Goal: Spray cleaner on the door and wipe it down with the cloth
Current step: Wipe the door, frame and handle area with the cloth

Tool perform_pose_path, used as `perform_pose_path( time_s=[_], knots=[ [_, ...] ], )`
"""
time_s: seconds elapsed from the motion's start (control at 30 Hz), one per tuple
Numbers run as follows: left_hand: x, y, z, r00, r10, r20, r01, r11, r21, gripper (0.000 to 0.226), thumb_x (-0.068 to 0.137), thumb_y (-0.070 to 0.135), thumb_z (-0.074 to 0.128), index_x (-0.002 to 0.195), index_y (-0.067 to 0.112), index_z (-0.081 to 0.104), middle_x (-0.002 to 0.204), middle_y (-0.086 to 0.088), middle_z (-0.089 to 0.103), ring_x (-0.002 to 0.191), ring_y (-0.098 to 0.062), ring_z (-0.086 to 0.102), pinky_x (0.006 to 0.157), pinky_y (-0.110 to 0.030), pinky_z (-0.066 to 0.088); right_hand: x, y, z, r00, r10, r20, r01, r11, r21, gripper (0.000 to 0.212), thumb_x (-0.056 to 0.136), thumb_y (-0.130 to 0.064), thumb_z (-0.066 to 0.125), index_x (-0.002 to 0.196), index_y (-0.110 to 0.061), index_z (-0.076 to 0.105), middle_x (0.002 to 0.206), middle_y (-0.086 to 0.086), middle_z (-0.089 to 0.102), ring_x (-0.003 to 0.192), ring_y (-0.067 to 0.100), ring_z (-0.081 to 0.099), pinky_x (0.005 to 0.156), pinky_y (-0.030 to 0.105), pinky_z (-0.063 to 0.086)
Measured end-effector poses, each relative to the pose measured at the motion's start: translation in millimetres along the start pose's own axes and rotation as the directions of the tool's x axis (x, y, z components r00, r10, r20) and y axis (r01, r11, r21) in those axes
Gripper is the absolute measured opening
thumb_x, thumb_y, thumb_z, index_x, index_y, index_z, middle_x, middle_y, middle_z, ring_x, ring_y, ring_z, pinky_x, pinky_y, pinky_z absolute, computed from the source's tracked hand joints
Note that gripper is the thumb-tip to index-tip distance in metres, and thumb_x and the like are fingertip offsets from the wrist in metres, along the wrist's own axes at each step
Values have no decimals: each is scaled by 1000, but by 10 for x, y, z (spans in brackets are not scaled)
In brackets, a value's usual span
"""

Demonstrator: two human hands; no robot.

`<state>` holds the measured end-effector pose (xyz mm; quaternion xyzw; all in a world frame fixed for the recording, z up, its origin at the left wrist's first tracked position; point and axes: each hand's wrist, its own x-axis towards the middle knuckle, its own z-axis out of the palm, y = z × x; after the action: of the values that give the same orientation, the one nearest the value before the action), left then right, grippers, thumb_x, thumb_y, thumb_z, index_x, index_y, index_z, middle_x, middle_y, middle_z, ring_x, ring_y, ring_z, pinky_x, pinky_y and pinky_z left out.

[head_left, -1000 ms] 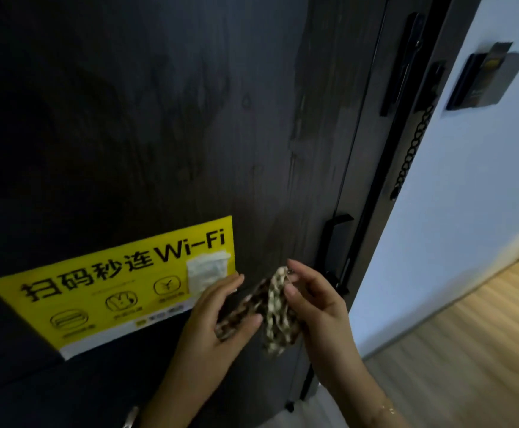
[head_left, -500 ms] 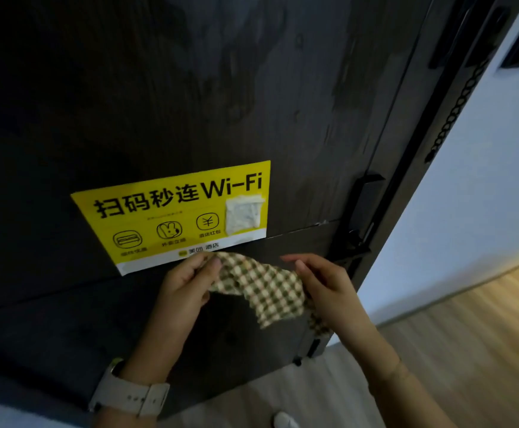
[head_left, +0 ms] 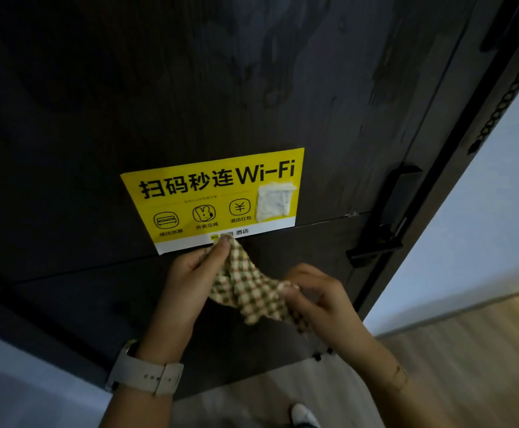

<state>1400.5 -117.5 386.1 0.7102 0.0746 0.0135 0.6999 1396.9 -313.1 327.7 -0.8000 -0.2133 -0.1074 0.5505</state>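
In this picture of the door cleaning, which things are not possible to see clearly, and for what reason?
All in the head view:
1. Spray cleaner: not in the frame at all.
2. Checked cloth: its right end is hidden under the right hand.
3. Yellow Wi-Fi sticker: a white patch covers its right part; the left hand hides some of the bottom print.
4. Door: the top and left are cut off; whether the streaks are wet is unclear in the dim light.

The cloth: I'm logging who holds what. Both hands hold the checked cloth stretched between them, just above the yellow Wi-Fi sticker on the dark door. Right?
Not quite. The head view shows the left hand and right hand holding the cloth just below the yellow Wi-Fi sticker on the door, not above.
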Motion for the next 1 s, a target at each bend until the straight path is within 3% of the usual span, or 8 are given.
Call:
perform_pose_path(
  time_s=[0.1, 0.2, 0.3, 0.57, 0.73, 0.83, 0.9, 1.0],
  knots=[
    [-22, -47, -99, 990, -117, 73, 124, 987, -103, 13, 83, 23, 68, 92, 15, 72, 80, 8, 75, 78, -6, 70, 64, -20, 47, 18, -34, 102, 945, 311, -103, -256, 898, 357, 38, 97, -29, 54, 81, 1, 71, 83, 11, 70, 78, 11, 64, 71, 23, 50],
    [-1, -202, -233, 981, -155, 120, 167, 981, -95, 44, 64, 16, 79, 107, 12, 69, 100, -3, 75, 100, -21, 69, 85, -31, 51, 63, -107, 143, 827, 562, -10, -401, 603, 689, 39, 101, -18, 41, 89, 7, 69, 84, 17, 74, 77, 17, 71, 66, 21, 56],
    [3, -376, -334, 960, -217, 179, 223, 975, -12, 70, 47, 15, 91, 111, 21, 65, 106, 1, 73, 100, -16, 68, 80, -29, 54, 146, -171, 122, 737, 674, 61, -453, 423, 785, 36, 102, -20, 42, 91, 4, 67, 79, 12, 75, 70, 15, 73, 54, 21, 55],
    [31, -731, -583, 938, -285, 196, 287, 958, 19, 54, 65, -9, 79, 109, 17, 61, 114, -13, 66, 103, -26, 66, 74, -31, 58, 382, 62, 57, 665, 736, -132, -640, 651, 407, 42, 102, -35, 43, 81, -10, 69, 79, 6, 72, 78, 16, 68, 78, 30, 53],
    [73, -800, -611, 920, -365, 144, 391, 820, -418, 44, 85, -19, 46, 119, 9, 54, 113, -18, 64, 92, -25, 67, 62, -29, 59, 474, 208, 67, 707, 682, -187, -684, 726, 65, 50, 103, -35, 39, 78, 3, 59, 72, 7, 56, 75, 19, 52, 63, 24, 41],
    [105, -830, -596, 903, -431, -1, 359, 754, -550, 51, 89, -19, 35, 126, 14, 47, 98, -15, 62, 84, -24, 62, 53, -29, 58, 478, 193, 58, 609, 788, 92, -771, 562, 300, 38, 99, -35, 50, 87, -4, 68, 87, 13, 69, 78, 22, 66, 71, 28, 53],
    [105, -818, -588, 901, -431, -52, 318, 738, -595, 55, 90, -14, 38, 134, 18, 43, 98, -12, 61, 84, -23, 61, 58, -34, 56, 459, 97, 33, 616, 711, 340, -756, 412, 509, 22, 90, -21, 61, 99, -3, 70, 96, 14, 73, 82, 23, 72, 65, 29, 58],
    [84, -855, -630, 921, -388, -36, 305, 774, -554, 80, 82, 2, 64, 145, 34, 28, 119, -9, 58, 100, -23, 61, 76, -39, 50, 436, 91, 44, 719, 599, 353, -680, 499, 537, 28, 76, 0, 66, 104, 0, 67, 92, 12, 73, 81, 23, 71, 64, 28, 58]
  ],
)
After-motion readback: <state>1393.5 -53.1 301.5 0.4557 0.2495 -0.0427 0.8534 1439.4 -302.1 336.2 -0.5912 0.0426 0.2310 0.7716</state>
